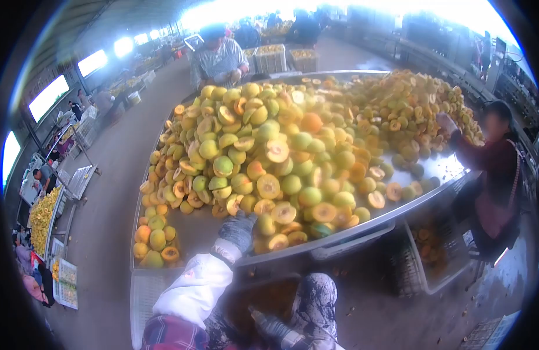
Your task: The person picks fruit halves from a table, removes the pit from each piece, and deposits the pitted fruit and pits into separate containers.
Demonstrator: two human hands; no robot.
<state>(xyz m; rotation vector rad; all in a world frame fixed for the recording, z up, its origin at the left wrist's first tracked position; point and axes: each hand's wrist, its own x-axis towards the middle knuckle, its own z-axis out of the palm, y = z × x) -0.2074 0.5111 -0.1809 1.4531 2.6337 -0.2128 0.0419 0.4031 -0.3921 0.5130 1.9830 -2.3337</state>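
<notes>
A large heap of yellow-green and orange stone fruit, many halved with cut faces showing, covers much of the metal table. My left hand, in a grey glove, reaches to the near edge of this heap. Its fingers stretch forward against the fruit. A smaller group of fruit lies to its left in the table's corner. Low over my lap is my right hand, also gloved in grey and pointing up and left; its fingers are blurred, and I cannot tell whether it grips anything.
At the table's right side a person reaches into the fruit; another person stands at the far side. Beneath the table's right part sits a crate with fruit. A white crate stands below the left corner. Filled crates stand behind.
</notes>
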